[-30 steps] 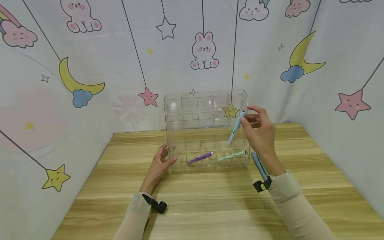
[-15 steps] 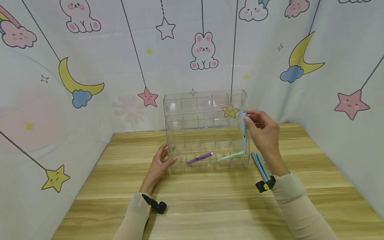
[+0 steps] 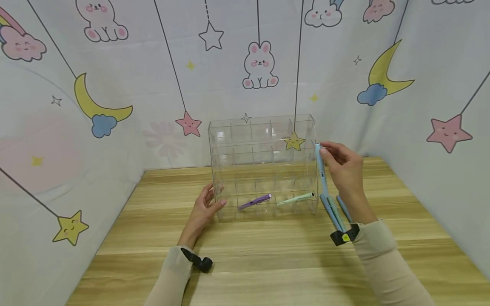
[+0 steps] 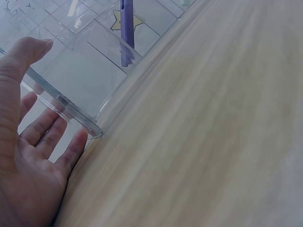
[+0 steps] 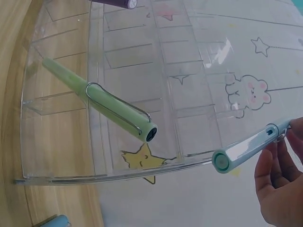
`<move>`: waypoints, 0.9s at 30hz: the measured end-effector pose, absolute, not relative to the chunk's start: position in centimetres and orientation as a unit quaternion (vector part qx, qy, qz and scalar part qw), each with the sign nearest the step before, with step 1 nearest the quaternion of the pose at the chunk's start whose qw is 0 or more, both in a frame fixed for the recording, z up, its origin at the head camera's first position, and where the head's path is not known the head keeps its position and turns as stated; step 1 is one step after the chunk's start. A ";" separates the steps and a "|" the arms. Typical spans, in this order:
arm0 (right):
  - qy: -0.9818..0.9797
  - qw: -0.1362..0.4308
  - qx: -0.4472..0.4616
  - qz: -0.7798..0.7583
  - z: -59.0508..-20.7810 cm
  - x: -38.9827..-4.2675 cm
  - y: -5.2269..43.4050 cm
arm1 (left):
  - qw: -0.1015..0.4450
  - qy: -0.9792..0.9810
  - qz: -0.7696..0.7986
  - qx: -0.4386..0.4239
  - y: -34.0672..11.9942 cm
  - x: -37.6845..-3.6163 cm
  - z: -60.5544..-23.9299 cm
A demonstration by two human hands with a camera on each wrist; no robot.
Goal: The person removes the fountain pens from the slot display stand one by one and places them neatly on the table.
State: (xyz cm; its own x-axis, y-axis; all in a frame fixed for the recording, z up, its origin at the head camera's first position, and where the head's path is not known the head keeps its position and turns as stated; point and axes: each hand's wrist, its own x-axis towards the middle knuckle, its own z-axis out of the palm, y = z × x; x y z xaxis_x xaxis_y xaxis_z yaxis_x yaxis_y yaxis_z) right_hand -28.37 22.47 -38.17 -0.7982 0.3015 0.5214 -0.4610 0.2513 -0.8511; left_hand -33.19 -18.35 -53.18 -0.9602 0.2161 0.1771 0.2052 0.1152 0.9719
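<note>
Clearly, the right hand (image 3: 347,170) pinches the light blue pen (image 3: 322,171) nearly upright below its fingertips, just left of which stands the clear organizer (image 3: 263,157) the left hand (image 3: 204,209) grips.

Left arm (image 3: 168,276), right arm (image 3: 388,263): extended forward.
Left hand (image 3: 202,209): lower, thumb opposite fingers; right hand (image 3: 346,170): higher, thumb and fingers pinching.

A white fabric curtain with printed cartoon figures (image 3: 153,83) covers the back and both sides of the frame, with soft folds at right of centre. On it, a white rabbit (image 3: 260,63) hangs at upper middle, a yellow crescent moon (image 3: 82,94) at left, and a pink smiling star (image 3: 448,132) at right. Below is a light-brown tabletop with striped wood grain (image 3: 260,259); a pale light shines at its lower middle.
</note>
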 end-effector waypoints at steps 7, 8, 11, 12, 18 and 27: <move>-0.706 0.288 0.021 0.647 -38.7 -28.4 24.4 | 0.001 0.744 0.652 0.147 -18.3 -33.1 -53.1; -0.700 0.286 0.018 0.654 -38.8 -28.4 24.7 | 0.001 0.744 0.652 0.148 -18.3 -33.1 -53.1; -0.679 0.275 0.006 0.680 -39.3 -28.5 25.6 | 0.000 0.743 0.652 0.151 -18.4 -33.1 -53.1; -0.675 0.272 0.001 0.686 -39.5 -28.6 25.8 | 0.001 0.743 0.652 0.151 -18.4 -33.1 -53.1; -0.669 0.261 -0.025 0.696 -40.4 -28.7 27.3 | 0.001 0.746 0.651 0.144 -18.4 -33.3 -53.2; -0.710 0.236 -0.078 0.659 -42.4 -28.6 29.7 | 0.004 0.746 0.650 0.146 -18.4 -33.3 -53.2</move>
State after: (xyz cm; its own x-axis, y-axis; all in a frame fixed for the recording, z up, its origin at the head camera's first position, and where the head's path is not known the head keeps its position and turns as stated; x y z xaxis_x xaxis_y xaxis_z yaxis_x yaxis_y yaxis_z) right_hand -28.61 29.71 -42.44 -0.8766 0.4217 0.2318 -0.1996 0.1197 -0.9725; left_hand -33.34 -18.38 -53.20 -0.9574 0.2230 0.1833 0.2121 0.1128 0.9707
